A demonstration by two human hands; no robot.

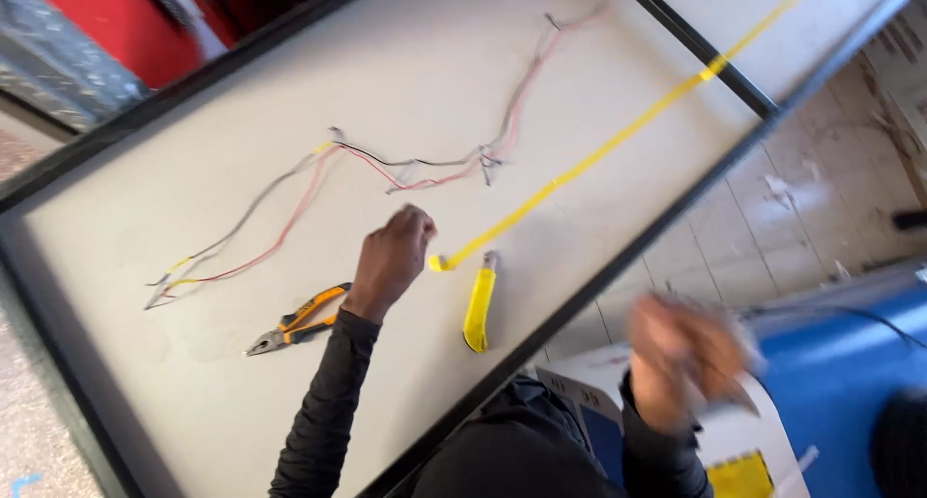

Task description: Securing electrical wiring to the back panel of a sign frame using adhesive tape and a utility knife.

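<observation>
My left hand (393,259) is curled into a fist on the pale table (406,64), beside the near end of a long yellow tape strip (589,160). Whether its fingers pinch the tape end is hidden. A yellow utility knife (478,309) lies just right of that hand. Orange-handled pliers (294,322) lie to its left. A run of grey, red and black wires (386,165) stretches across the table beyond the hand. My right hand (688,358) is off the table edge, heavily blurred, with something thin and dark near it.
A black frame (618,266) borders the table. Right of it are a tiled floor (772,208), a blue surface (840,363) and a white box with a yellow label (739,464). Red and metal objects sit at the top left.
</observation>
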